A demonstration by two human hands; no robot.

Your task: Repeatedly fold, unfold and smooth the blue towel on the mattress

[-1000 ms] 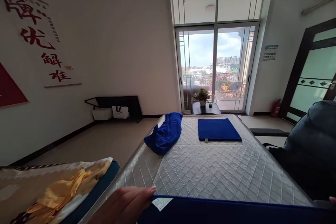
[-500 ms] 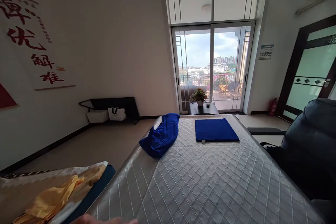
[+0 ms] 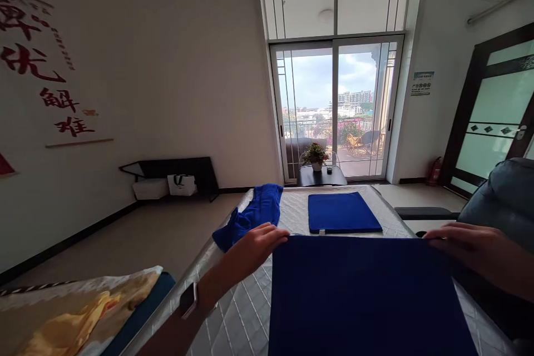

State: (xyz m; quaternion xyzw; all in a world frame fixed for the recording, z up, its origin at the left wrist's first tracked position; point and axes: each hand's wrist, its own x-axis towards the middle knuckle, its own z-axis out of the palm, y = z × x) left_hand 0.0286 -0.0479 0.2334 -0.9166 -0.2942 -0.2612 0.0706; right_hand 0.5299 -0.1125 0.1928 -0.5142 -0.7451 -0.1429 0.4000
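Note:
A flat, square blue cushion (image 3: 362, 295) hangs in front of me, its top edge held at both corners. My left hand (image 3: 265, 236) pinches the upper left corner, fingers closed. At the upper right corner my right hand (image 3: 463, 236) is closed on the same edge. Behind it, a second flat blue cushion (image 3: 344, 211) with a small white tag lies on the silver quilted table cover (image 3: 246, 311). To its left, a crumpled blue cloth (image 3: 254, 208) lies near the table's left edge, partly behind my left hand. The held cushion's lower part runs out of view.
At the lower left lies a yellow cloth (image 3: 70, 328) on a patterned sheet (image 3: 129, 283). A dark padded chair (image 3: 504, 194) stands at the right. Beyond the table are a small black stand (image 3: 321, 178) with a potted plant (image 3: 316, 154) and glass sliding doors (image 3: 306, 94).
Both hands have come up into view, holding the blue cushion upright by its top corners. Before, only fingers showed at the bottom edge. The view has shifted slightly.

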